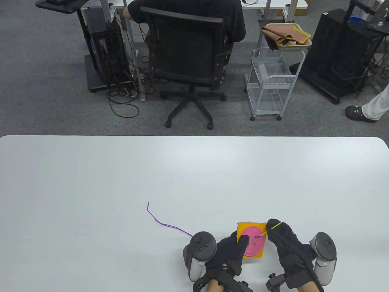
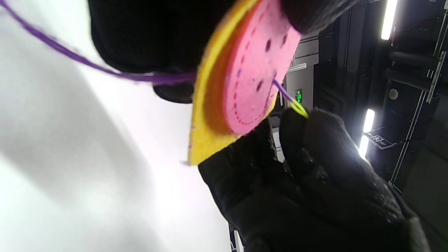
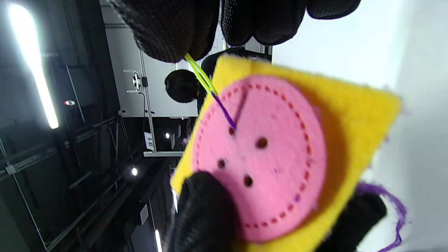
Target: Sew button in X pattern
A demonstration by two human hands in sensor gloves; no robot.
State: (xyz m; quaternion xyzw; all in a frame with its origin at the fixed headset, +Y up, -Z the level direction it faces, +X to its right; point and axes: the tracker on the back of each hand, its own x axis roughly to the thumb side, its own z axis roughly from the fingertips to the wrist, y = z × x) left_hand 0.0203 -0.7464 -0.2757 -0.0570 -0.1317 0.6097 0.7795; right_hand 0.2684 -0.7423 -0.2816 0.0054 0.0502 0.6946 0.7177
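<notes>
Near the table's (image 1: 121,182) front edge, the left hand (image 1: 229,252) grips a yellow felt square (image 3: 364,115) bearing a pink four-holed button (image 3: 273,157); purple thread (image 1: 164,224) leaves one hole. The right hand (image 1: 284,240) pinches the yellow-green needle (image 3: 199,75).

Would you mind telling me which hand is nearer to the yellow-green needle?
The right. The right hand pinches the needle between its fingers at the pink button's edge. The left hand holds the yellow felt square on the button's opposite side, thumb on the button.
</notes>
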